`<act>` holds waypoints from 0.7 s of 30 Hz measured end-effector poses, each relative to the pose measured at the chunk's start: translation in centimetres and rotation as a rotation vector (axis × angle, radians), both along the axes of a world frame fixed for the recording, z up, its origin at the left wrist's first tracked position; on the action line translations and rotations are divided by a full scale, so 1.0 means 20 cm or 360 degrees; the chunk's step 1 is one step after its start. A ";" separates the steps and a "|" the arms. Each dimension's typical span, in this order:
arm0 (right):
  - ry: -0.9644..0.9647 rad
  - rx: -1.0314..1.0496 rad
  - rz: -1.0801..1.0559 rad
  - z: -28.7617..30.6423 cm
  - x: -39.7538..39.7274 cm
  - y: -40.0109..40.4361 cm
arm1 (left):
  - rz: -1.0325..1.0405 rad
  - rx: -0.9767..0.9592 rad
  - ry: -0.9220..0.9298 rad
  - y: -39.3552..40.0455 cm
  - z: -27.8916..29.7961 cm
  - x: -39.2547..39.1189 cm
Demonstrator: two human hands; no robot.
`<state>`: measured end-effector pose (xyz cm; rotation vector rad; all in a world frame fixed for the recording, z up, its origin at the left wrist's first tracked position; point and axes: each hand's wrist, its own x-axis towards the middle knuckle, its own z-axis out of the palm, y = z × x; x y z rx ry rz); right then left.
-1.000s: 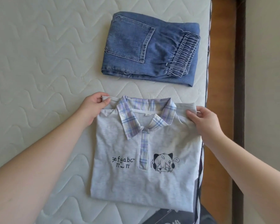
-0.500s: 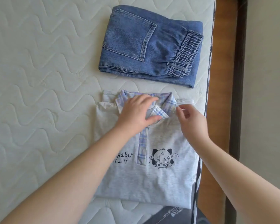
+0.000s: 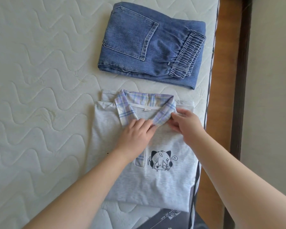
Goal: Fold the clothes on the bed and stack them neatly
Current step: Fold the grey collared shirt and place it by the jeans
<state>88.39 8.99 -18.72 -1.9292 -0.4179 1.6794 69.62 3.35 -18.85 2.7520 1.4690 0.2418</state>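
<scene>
A folded grey polo shirt [image 3: 163,182] with a plaid collar [image 3: 145,100] and a cartoon print lies on the mattress, near its right edge. My left hand [image 3: 135,136] lies over the placket and pinches the right collar tip from the left. On the collar's other side my right hand [image 3: 186,126] pinches that same right flap. Folded blue jeans [image 3: 149,45] lie flat just beyond the shirt, elastic waistband to the right.
The quilted white mattress [image 3: 40,96] stretches away to the left. Its right edge meets a wooden bed frame [image 3: 221,96] and a wall. A dark printed garment [image 3: 168,219] pokes out under the shirt's near edge.
Both hands left the shirt's shoulders and came together at the collar. The left hand slid down off the collar's middle to its right tip, and the right hand closed in on the right flap.
</scene>
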 end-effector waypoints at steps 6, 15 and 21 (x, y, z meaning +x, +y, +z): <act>-0.0787 0.0432 0.0456 -0.02 0.06 0.02 | 0.0096 -0.0241 -0.0124 -0.05 0.00 0.06; -0.0914 0.0593 0.1198 0.00 0.02 0.23 | 0.0778 -0.0330 -0.0638 0.17 0.05 0.02; -0.0954 0.0576 0.1095 -0.02 0.06 0.21 | 0.1223 -0.0773 -0.0335 0.50 -0.01 -0.28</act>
